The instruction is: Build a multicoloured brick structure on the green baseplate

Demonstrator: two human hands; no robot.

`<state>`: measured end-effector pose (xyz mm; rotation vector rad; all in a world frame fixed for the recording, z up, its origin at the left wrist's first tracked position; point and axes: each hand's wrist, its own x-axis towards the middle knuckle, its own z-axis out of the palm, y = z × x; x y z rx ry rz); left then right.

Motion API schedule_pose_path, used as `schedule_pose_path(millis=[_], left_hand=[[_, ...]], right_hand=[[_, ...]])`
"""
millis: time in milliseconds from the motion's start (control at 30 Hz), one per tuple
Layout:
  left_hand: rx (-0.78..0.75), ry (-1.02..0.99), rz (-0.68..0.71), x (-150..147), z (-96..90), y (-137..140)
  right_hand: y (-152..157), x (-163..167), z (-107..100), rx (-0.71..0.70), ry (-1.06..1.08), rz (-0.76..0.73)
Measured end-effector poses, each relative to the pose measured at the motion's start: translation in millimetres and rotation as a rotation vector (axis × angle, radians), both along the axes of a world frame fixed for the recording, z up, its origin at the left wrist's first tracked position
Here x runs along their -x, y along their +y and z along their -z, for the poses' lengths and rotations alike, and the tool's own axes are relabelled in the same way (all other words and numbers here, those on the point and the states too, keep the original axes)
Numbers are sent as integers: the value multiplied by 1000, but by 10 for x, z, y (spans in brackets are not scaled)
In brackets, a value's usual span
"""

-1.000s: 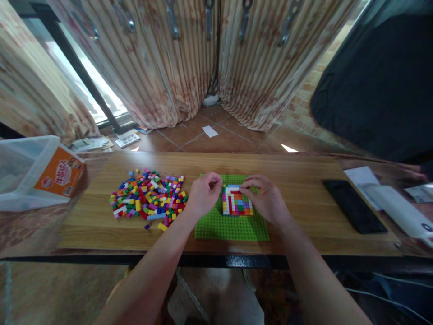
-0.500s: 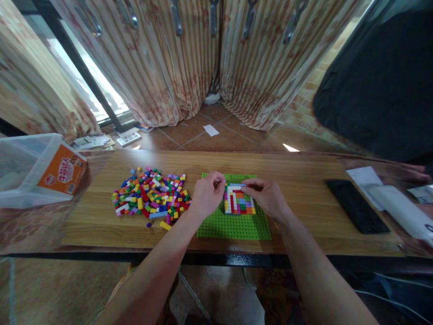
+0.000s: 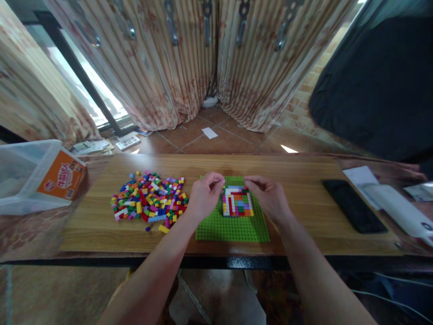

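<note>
My left hand [image 3: 203, 195] sits at the left edge of the green baseplate [image 3: 233, 228], fingers curled in with thumb and forefinger pinched together just beside the upper left corner of the brick patch [image 3: 237, 201]. I cannot tell whether anything small is caught in that pinch. My right hand [image 3: 269, 198] is on the other side, fingers bent and tips drawn close together at the upper right corner of the same patch; whether it grips a brick there is too small to make out.

The brick patch is a small square of white, red, green, orange and purple pieces pressed onto the upper middle of the baseplate, and it lies directly between my two hands, with both sets of fingertips at its far edge. The bare green studs of the baseplate stretch toward me below it.

To the left of my left hand, close to the wrist, the pile of loose bricks [image 3: 149, 201] is spread on the wooden table [image 3: 297, 234], a few strays lying nearer the table's front. Further left, at the table's end, stands a clear plastic tub [image 3: 20, 176] with an orange label. Well off to my right lie a black phone [image 3: 354, 206] and, beyond it, some white papers [image 3: 367, 178].
</note>
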<state>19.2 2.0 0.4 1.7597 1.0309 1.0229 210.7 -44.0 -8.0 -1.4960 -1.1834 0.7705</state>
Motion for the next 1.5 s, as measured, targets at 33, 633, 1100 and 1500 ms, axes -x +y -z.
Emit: schedule_pose_path(millis=[33,633,1100,1500], left_hand=[[8,-21,11,-8,-7,-10],[29,-66,142,-114,-80,-153],[-65,187,-92,-7,-7,5],[-34,256,-41,-16,8,-5]], right_hand=[[-10,16,-18,-36,-69,16],[-112,283,-151,-232,-213,-73],[-144,-207,-99,-114,-472,-160],[-58,-125,19,-99,-466,-97]])
